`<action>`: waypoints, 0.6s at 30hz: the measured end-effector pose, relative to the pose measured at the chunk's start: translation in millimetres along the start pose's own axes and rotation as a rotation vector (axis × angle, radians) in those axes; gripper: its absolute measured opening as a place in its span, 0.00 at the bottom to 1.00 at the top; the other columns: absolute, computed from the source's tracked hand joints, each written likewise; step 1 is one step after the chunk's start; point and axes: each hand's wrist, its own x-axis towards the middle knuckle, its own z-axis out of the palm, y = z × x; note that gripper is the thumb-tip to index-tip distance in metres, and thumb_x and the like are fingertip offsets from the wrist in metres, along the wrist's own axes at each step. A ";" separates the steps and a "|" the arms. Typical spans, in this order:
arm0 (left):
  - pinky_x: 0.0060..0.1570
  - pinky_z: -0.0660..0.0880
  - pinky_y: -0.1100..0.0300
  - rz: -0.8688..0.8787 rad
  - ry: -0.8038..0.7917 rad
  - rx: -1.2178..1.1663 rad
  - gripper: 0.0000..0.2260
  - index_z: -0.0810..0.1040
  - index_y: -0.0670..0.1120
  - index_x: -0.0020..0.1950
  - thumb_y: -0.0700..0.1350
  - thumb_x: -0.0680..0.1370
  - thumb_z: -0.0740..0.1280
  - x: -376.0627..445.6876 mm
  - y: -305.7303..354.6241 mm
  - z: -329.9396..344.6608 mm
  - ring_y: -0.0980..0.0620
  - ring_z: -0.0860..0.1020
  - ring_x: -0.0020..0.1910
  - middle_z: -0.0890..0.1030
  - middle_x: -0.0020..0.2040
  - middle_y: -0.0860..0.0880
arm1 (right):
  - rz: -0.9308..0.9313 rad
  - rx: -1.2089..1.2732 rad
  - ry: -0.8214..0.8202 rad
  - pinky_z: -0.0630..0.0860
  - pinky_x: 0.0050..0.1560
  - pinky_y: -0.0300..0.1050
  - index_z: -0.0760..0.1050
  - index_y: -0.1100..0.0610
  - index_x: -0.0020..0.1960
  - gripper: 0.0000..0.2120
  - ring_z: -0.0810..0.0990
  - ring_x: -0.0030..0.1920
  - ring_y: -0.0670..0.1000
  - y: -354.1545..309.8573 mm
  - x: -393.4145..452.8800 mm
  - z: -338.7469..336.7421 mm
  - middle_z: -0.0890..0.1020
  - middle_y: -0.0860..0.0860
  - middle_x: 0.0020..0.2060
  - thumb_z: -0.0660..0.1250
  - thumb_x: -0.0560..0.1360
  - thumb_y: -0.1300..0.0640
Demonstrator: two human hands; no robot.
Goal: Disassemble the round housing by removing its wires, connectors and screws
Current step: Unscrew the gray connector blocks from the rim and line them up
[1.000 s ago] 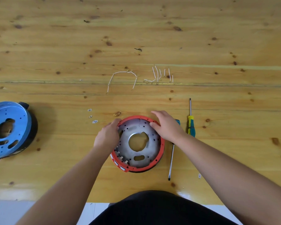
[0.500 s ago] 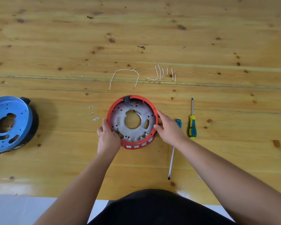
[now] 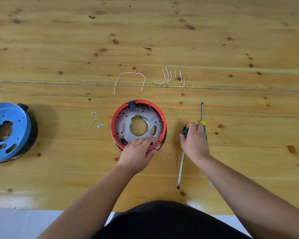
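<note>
Lying flat, red housing (image 3: 138, 125) hollow-side up, left fingers (image 3: 141, 141) relaxed on its rim, right fingers (image 3: 191, 129) grasping screwdriver (image 3: 180, 169).

A knotty pine bench (image 3: 231, 40) carries a red round housing (image 3: 138, 102) near its middle. A blue housing (image 3: 7, 118) sits at the left edge. White wires (image 3: 166, 76) lie farther back, two screwdrivers (image 3: 180, 169) to the right.

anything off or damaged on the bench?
Nothing stands out. Red housing sits flat on the table, pulled wires lie in a row behind it, small connectors beside it. No visible damage.
</note>
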 end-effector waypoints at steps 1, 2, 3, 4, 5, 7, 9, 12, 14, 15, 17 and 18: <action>0.63 0.71 0.53 -0.012 0.003 0.013 0.21 0.69 0.57 0.76 0.59 0.83 0.60 2.6 1.0 1.2 0.52 0.73 0.68 0.78 0.68 0.57 | 0.054 -0.005 -0.038 0.78 0.54 0.53 0.69 0.63 0.71 0.23 0.78 0.57 0.64 2.6 1.1 1.6 0.71 0.62 0.65 0.70 0.81 0.53; 0.62 0.71 0.53 -0.020 0.008 0.031 0.21 0.70 0.58 0.76 0.59 0.84 0.60 4.2 2.0 2.2 0.52 0.74 0.67 0.79 0.67 0.57 | 0.092 -0.007 -0.083 0.77 0.49 0.52 0.66 0.62 0.72 0.26 0.79 0.53 0.63 4.4 2.7 3.5 0.70 0.62 0.66 0.71 0.81 0.52; 0.60 0.71 0.53 -0.027 0.015 0.046 0.20 0.70 0.59 0.76 0.59 0.84 0.60 4.7 2.7 3.0 0.52 0.74 0.66 0.80 0.66 0.57 | 0.115 -0.002 -0.123 0.76 0.43 0.52 0.64 0.61 0.73 0.27 0.80 0.48 0.62 5.2 4.6 5.6 0.70 0.62 0.66 0.71 0.81 0.51; 0.59 0.71 0.53 -0.034 0.019 0.053 0.20 0.71 0.59 0.75 0.59 0.84 0.59 4.4 3.5 3.4 0.52 0.75 0.64 0.80 0.65 0.57 | 0.130 0.008 -0.149 0.74 0.39 0.50 0.62 0.60 0.74 0.28 0.78 0.43 0.61 5.0 6.1 7.8 0.70 0.62 0.65 0.71 0.81 0.51; 0.58 0.72 0.53 -0.045 0.016 0.053 0.19 0.71 0.59 0.75 0.59 0.84 0.59 3.9 4.4 3.4 0.52 0.75 0.63 0.81 0.64 0.57 | 0.140 0.017 -0.159 0.72 0.37 0.50 0.60 0.59 0.74 0.29 0.76 0.40 0.60 4.8 7.3 10.1 0.71 0.61 0.64 0.71 0.81 0.51; 0.57 0.72 0.52 -0.080 0.002 0.027 0.18 0.72 0.59 0.74 0.59 0.84 0.59 2.9 7.9 4.1 0.52 0.76 0.62 0.81 0.62 0.57 | 0.144 0.015 -0.159 0.72 0.34 0.49 0.56 0.57 0.75 0.31 0.75 0.38 0.58 4.9 10.5 15.0 0.74 0.61 0.61 0.71 0.81 0.52; 0.54 0.73 0.52 -0.142 -0.002 -0.034 0.17 0.72 0.59 0.71 0.59 0.84 0.59 1.3 13.2 5.0 0.52 0.76 0.60 0.81 0.59 0.57 | 0.149 0.040 -0.177 0.71 0.34 0.48 0.52 0.55 0.79 0.35 0.75 0.38 0.56 5.2 15.9 16.0 0.76 0.61 0.61 0.70 0.82 0.54; 0.45 0.74 0.53 -0.296 0.020 -0.192 0.14 0.71 0.62 0.66 0.60 0.82 0.61 -0.6 22.4 6.5 0.52 0.78 0.54 0.80 0.54 0.59 | 0.120 0.183 -0.210 0.71 0.36 0.45 0.48 0.53 0.84 0.40 0.78 0.42 0.53 3.4 29.5 5.9 0.78 0.59 0.62 0.68 0.81 0.56; 0.43 0.78 0.53 -0.418 0.040 -0.328 0.11 0.70 0.63 0.62 0.61 0.81 0.62 -1.0 27.1 7.2 0.55 0.80 0.50 0.80 0.53 0.62 | 0.104 0.302 -0.167 0.73 0.42 0.43 0.51 0.52 0.84 0.39 0.78 0.48 0.51 -1.0 40.6 -8.9 0.78 0.56 0.64 0.69 0.80 0.55; 0.43 0.79 0.54 -0.478 0.059 -0.403 0.09 0.70 0.64 0.59 0.61 0.80 0.63 -0.6 28.5 7.0 0.58 0.80 0.48 0.80 0.52 0.63 | 0.107 0.364 -0.137 0.73 0.43 0.41 0.53 0.51 0.84 0.38 0.79 0.49 0.50 -3.3 46.5 -17.4 0.78 0.55 0.64 0.69 0.80 0.55; 0.40 0.78 0.57 -0.587 0.105 -0.546 0.08 0.69 0.64 0.56 0.59 0.80 0.66 2.4 30.2 5.4 0.63 0.80 0.43 0.80 0.50 0.63 | 0.137 0.517 -0.091 0.79 0.42 0.42 0.56 0.48 0.82 0.36 0.84 0.48 0.52 -8.6 56.3 -33.1 0.79 0.53 0.63 0.69 0.79 0.54; 0.38 0.76 0.60 -0.632 0.120 -0.615 0.09 0.69 0.62 0.57 0.58 0.80 0.67 4.6 30.8 3.9 0.65 0.80 0.42 0.79 0.50 0.63 | 0.159 0.610 -0.072 0.82 0.46 0.45 0.57 0.47 0.80 0.34 0.86 0.47 0.54 -11.8 59.6 -40.6 0.79 0.54 0.62 0.69 0.79 0.54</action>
